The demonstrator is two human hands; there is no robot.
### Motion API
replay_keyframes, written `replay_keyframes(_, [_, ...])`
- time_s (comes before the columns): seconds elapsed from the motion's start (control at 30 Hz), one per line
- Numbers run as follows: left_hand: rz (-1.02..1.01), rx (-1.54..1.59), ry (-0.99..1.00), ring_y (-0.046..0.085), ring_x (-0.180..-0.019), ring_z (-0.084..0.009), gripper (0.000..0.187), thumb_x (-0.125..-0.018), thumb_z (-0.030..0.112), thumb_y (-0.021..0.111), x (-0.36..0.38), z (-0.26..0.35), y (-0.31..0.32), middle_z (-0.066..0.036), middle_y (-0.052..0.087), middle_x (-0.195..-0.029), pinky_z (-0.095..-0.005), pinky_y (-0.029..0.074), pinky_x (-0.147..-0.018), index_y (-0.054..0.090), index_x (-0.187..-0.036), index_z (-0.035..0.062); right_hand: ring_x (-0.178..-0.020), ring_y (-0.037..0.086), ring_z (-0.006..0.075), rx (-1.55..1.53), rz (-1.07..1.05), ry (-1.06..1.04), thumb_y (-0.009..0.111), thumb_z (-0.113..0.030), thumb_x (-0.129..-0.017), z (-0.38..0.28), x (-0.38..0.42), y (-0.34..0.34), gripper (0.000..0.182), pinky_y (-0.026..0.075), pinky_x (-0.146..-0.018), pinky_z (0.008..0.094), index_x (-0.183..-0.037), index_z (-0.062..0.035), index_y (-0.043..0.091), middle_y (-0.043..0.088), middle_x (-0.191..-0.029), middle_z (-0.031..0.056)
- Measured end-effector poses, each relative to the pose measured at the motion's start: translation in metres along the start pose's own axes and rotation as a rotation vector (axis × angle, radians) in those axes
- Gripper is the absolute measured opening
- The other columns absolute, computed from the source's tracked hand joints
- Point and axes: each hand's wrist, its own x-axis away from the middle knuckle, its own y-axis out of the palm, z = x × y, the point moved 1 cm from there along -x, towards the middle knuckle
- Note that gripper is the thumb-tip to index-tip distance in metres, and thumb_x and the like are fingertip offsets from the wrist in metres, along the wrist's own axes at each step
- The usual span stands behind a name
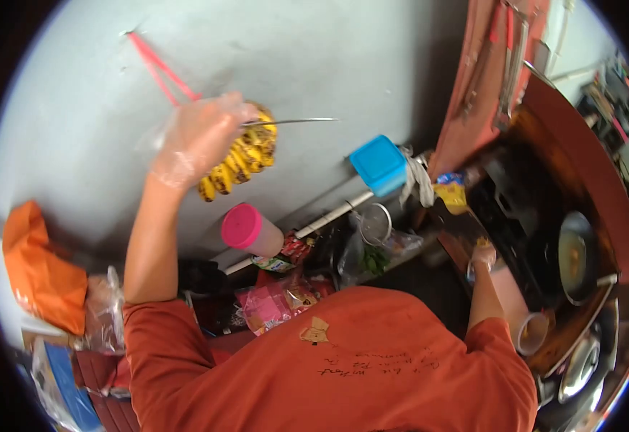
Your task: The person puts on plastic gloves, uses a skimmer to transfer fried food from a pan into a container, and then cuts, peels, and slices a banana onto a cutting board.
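Note:
My left hand [203, 137], in a clear plastic glove, is raised against the wall and closed. From its fingers a thin knife [293, 121] points right, its handle hidden. Just behind and below the hand, a bunch of ripe, dark-spotted bananas [242, 160] hangs by a pink-red cord [157, 68] from the wall. My right hand [483, 255] is low on the right by the counter, its fingers closed around something small and yellowish that I cannot make out. A clear cup [533, 333] lies near my right forearm.
Along the wall stand a pink-lidded container [251, 229] and a blue-lidded box [379, 164]. On the right, a pan [577, 257] sits by the dark stove. An orange bag [41, 266] is at left. Tongs [512, 65] hang at upper right.

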Motion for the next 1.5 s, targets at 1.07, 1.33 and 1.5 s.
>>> replay_keyframes(1.07, [0.88,-0.048,0.099,0.066,-0.076,-0.0185,0.049,-0.065,0.016,0.085,0.062,0.017,0.057,-0.003,0.063,-0.109,-0.0312,0.051,-0.054,0.068,-0.111,0.014,-0.135,0.051,0.0386,0.22,0.093,-0.455,0.087,-0.039,-0.073,-0.034,0.077,-0.071,0.1,0.048,-0.108,0.0455,-0.15,-0.0018,0.035,0.048,-0.146,0.0223])
replay_keyframes(1.33, [0.843,-0.074,0.079,0.071,-0.087,-0.0246,0.055,-0.062,0.011,0.082,0.081,0.006,0.066,-0.003,0.066,-0.111,-0.0348,0.054,-0.06,0.068,-0.115,0.0175,-0.102,0.067,0.0354,-0.689,0.611,-1.448,0.078,-0.002,-0.079,-0.298,0.21,-0.296,0.032,0.054,-0.091,0.0451,-0.109,-0.0074,0.07,0.071,-0.106,0.0121])
replay_keyframes(1.5, [0.81,-0.104,0.104,0.069,-0.083,-0.0231,0.053,-0.062,0.014,0.082,0.086,0.001,0.058,-0.003,0.066,-0.109,-0.035,0.054,-0.059,0.069,-0.113,0.0173,-0.09,0.069,0.0314,-0.763,0.444,-2.095,0.08,-0.014,-0.083,-0.431,0.324,-0.39,0.021,0.055,-0.08,0.0442,-0.101,-0.0094,0.071,0.073,-0.099,0.01])
